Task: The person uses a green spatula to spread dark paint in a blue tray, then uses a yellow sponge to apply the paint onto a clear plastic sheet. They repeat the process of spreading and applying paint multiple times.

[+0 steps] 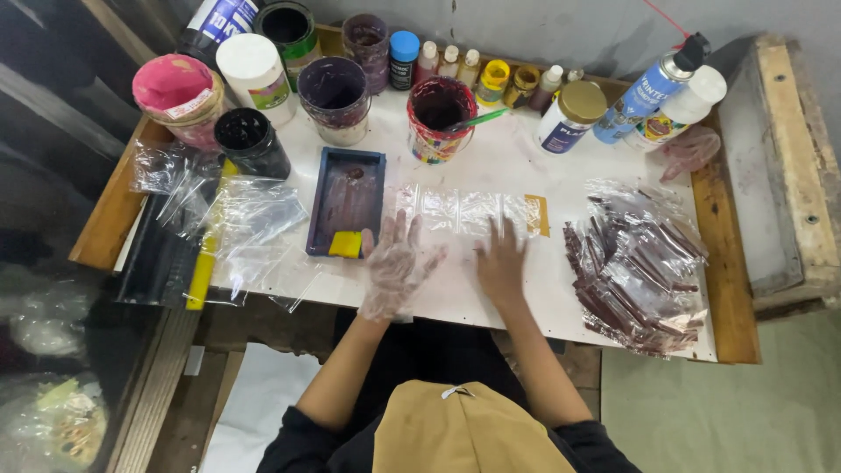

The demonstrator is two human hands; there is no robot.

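My left hand (pixel 394 263), in a thin clear plastic glove, lies spread flat on the white tabletop (pixel 491 166), its fingers reaching the near edge of a strip of clear plastic packets (pixel 464 210) with a brown end. My right hand (pixel 501 261) is bare and blurred, fingers spread just below the same strip. Neither hand grips anything. Left of the gloved hand sits a dark blue tray (pixel 346 200) stained with maroon ink, a yellow sponge (pixel 345 244) at its near end.
A heap of maroon-printed plastic packets (pixel 639 271) lies on the right. Ink tubs, jars and small bottles (pixel 337 96) line the far edge, with a spray can (pixel 653 88). Loose clear bags (pixel 250 223) and a yellow-handled tool (pixel 203 263) lie left.
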